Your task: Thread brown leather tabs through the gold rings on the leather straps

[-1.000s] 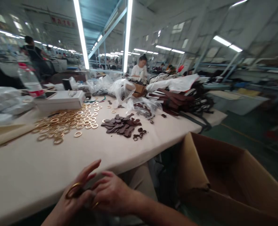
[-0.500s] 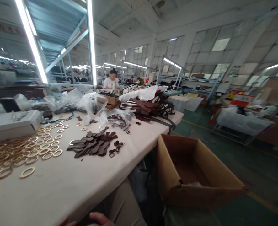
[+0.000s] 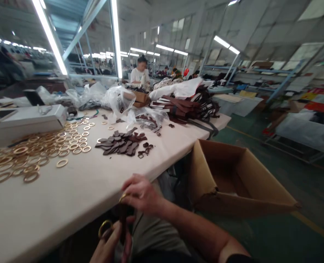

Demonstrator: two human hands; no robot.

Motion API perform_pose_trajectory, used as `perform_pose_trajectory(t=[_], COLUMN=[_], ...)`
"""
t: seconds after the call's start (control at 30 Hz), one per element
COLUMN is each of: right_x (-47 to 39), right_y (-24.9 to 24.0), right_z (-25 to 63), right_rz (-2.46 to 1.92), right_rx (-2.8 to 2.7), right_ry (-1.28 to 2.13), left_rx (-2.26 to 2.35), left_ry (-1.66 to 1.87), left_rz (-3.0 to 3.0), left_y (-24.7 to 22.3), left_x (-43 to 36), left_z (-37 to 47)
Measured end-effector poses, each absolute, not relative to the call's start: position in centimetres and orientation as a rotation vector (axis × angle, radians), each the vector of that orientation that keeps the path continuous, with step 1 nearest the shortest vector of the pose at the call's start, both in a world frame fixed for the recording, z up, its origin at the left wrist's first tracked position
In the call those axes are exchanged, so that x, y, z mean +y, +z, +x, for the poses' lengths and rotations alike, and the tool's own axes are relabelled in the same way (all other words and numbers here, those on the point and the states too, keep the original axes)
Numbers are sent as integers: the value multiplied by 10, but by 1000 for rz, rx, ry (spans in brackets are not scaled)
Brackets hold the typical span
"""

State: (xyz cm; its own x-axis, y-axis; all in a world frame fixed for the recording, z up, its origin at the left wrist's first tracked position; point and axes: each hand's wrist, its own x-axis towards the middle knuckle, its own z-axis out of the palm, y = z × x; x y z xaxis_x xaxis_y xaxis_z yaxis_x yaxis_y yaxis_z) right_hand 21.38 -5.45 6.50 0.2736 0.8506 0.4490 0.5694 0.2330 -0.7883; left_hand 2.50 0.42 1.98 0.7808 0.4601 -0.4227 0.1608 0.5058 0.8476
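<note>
At the table's front edge, my right hand (image 3: 144,193) is closed, its fingertips pinching a gold ring (image 3: 123,197) at the upper end of a dark brown strap (image 3: 123,219). Below it my left hand (image 3: 111,243) wraps round the strap lower down, above my lap. A second gold ring (image 3: 105,227) stands out beside the left fingers; how it joins the strap is hidden. On the table lie many loose gold rings (image 3: 62,163), a heap of dark brown leather pieces (image 3: 120,143) and a few small dark buckles (image 3: 145,149).
An open cardboard box (image 3: 247,199) stands right of the table (image 3: 76,193). Clear plastic bags (image 3: 118,100), a white box (image 3: 38,118) and a stack of brown straps (image 3: 178,106) lie further back. A person (image 3: 140,73) sits beyond the table.
Both hands have risen into view from the bottom edge, bringing the strap and rings with them. The camera has tilted down and turned slightly left.
</note>
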Motion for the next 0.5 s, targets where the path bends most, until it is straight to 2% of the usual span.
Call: perform_pose_trajectory(t=[0.1, 0.23, 0.5], right_x=[-47, -34, -28], right_y=[76, 60, 58], right_z=[224, 225, 220], right_rz=[-1414, -1342, -1219], right_rx=[-1231, -982, -891], right_ry=[648, 1028, 1118], left_rx=[608, 522, 344], left_ry=[130, 47, -19], left_rz=[920, 693, 496], left_y=[33, 44, 41], left_x=[1, 10, 16], left_z=[27, 31, 34])
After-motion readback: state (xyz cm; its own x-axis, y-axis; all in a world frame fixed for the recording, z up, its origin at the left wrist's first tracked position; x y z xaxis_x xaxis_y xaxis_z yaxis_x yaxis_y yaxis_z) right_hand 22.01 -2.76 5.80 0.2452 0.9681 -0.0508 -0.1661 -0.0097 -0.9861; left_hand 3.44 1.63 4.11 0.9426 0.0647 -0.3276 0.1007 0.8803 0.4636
